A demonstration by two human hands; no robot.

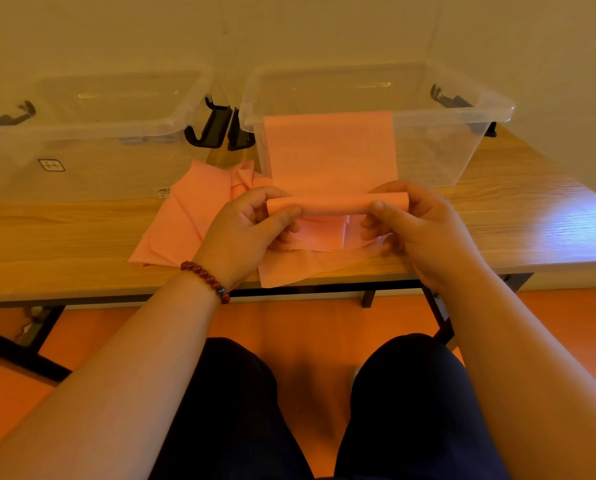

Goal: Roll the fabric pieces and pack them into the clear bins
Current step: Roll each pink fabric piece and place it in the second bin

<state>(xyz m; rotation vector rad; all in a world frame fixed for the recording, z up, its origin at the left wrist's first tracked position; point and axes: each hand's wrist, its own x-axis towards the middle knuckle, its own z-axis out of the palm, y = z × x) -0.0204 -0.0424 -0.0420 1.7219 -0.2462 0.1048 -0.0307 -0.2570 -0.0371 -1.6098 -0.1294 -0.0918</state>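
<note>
While its loose end is leaned on the right bin (445,157), the cloth roll (334,206) is gripped by left hand (244,233) and right hand (417,230) above the table (82,265) edge.

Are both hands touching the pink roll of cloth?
Touching. The head view shows the pink roll pinched at both ends: the left hand grips one end and the right hand the other, with both thumbs lying on it.

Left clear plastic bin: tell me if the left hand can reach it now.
Probably yes: nothing blocks the left hand from the left clear plastic bin, though it grips the pink fabric roll.
</note>
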